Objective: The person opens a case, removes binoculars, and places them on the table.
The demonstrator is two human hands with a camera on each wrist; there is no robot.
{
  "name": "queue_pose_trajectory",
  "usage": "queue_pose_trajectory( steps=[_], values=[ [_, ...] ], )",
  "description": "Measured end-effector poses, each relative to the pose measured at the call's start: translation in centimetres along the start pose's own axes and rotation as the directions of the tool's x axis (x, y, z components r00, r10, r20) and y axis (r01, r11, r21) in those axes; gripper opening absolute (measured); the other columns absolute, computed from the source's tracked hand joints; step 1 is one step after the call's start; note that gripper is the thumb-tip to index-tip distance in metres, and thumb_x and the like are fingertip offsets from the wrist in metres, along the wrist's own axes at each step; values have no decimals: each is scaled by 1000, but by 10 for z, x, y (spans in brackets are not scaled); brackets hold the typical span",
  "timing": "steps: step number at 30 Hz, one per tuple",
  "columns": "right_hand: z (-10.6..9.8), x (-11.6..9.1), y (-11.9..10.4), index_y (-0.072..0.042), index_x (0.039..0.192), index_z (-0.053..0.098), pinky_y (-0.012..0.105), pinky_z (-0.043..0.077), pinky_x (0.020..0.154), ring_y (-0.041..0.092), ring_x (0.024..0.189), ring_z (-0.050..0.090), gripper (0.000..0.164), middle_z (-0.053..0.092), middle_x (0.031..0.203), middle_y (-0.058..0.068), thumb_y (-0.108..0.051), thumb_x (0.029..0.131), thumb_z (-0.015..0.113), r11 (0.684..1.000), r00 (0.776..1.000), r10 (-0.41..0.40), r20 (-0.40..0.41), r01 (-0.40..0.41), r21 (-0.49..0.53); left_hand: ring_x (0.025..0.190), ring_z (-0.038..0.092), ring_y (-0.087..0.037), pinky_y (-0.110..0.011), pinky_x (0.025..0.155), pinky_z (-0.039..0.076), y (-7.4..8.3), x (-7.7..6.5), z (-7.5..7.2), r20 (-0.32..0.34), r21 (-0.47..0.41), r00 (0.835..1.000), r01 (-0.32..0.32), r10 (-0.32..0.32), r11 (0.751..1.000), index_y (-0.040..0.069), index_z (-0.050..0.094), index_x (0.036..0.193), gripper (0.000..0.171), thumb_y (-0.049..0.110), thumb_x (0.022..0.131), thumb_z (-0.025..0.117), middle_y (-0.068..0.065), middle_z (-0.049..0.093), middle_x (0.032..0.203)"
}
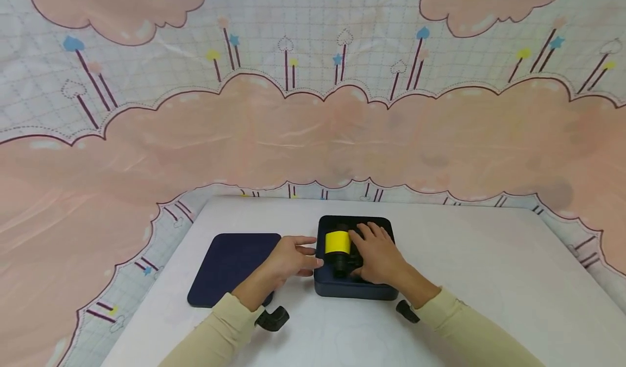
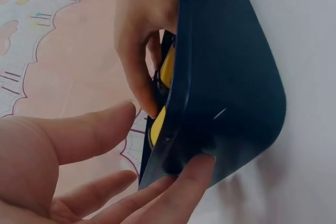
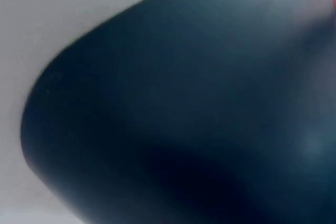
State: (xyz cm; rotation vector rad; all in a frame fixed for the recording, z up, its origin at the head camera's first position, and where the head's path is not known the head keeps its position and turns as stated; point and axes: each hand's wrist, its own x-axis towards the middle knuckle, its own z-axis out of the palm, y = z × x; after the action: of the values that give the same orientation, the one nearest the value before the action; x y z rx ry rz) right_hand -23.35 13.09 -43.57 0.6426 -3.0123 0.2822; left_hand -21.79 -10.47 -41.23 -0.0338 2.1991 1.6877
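Note:
A pair of yellow and black binoculars (image 1: 337,242) lies inside a dark blue box (image 1: 354,291) on the table. My right hand (image 1: 381,255) reaches into the box from the right and grips the right half of the binoculars, covering most of it. In the left wrist view, two yellow parts show past the box rim, beside the right hand's curved fingers. At the box's left side is my left hand (image 1: 293,255), its fingers extended and fingertips against the outer wall, thumb apart. The box wall (image 3: 157,87) fills most of the right wrist view, hiding the right hand's grip.
A flat dark blue lid (image 1: 222,266) lies on the white table (image 1: 464,280), left of the box and partly under the left forearm. Behind the table hangs a pink and white patterned cloth (image 1: 342,138). Black wrist mounts (image 1: 273,319) sit below both wrists.

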Motion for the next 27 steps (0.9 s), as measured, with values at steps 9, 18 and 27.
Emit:
queue_pose_trajectory(
  steps=[9, 18, 27],
  values=[
    [0, 3, 7, -4, 151, 50, 64, 30, 125, 48, 150, 37, 95, 47, 158, 23, -43, 76, 93, 1000, 1000, 2, 27, -2, 3, 111, 74, -29, -43, 87, 65, -6, 5, 5, -22, 9, 1000, 2, -1, 1000, -4, 53, 148, 64, -8, 88, 76, -28, 61, 143],
    [4, 5, 14, -4, 148, 55, 62, 36, 122, 44, 143, 43, 92, 60, 146, 18, -43, 74, 94, 1000, 1000, -6, 15, 6, 28, 107, 74, -27, -43, 86, 65, -9, 7, 8, -12, 14, 1000, 13, -13, 1000, -4, 52, 148, 66, -9, 87, 76, -29, 62, 141],
    [2, 9, 13, -3, 144, 59, 62, 43, 116, 41, 139, 45, 90, 63, 143, 15, -42, 72, 95, 999, 1000, -11, -14, 12, 42, 109, 74, -28, -42, 86, 65, -12, 9, 7, -24, 5, 1000, 15, -15, 1000, -2, 54, 148, 65, -9, 87, 77, -27, 63, 142]
  ],
)
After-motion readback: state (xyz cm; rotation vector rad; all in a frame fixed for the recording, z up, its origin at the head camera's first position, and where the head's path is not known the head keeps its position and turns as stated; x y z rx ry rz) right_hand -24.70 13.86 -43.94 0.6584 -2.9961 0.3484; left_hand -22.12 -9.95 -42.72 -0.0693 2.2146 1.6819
